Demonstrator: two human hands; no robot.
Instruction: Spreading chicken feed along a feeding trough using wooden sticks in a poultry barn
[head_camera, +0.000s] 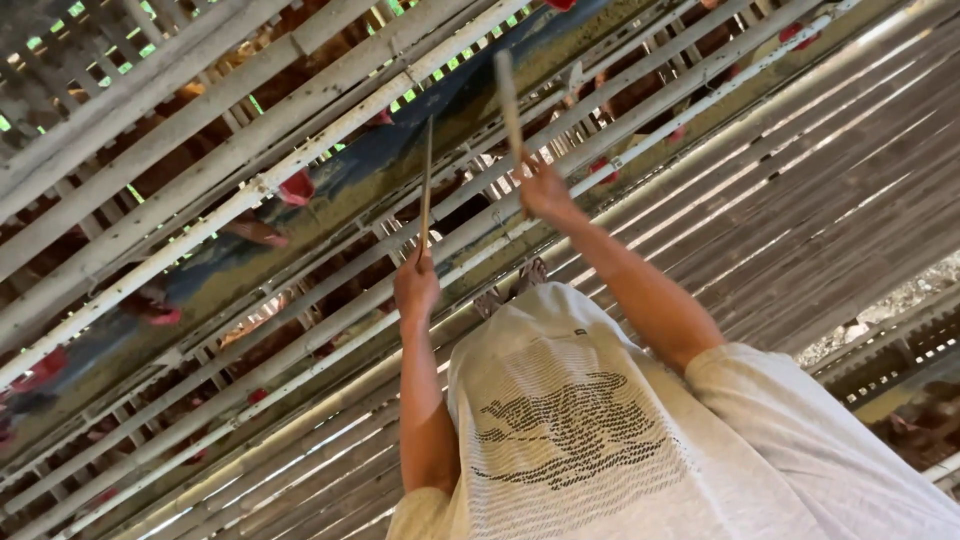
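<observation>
1. Sticks first: you hold one thin wooden stick in each fist, both pointing away from your body toward the feed trough (330, 175).
2. Your left hand (416, 285) is clenched around the bottom end of the left stick (427, 180); its long axis runs straight up from the fist, the tip reaching over the trough.
3. Your right hand (546, 190) is clenched around the right stick (508, 100), a flatter pale slat, which rises from the fist and leans slightly toward your left hand.
4. The right hand sits farther out, closer to the cage bars (200, 210); the left hand is drawn back nearer your shirt (580, 420).
5. Beyond both fists, brown hens (150, 305) with red combs poke through the bars along the trough, which runs crosswise to the two sticks.
6. Slatted flooring (820, 180) lies off to the side of your right arm.
</observation>
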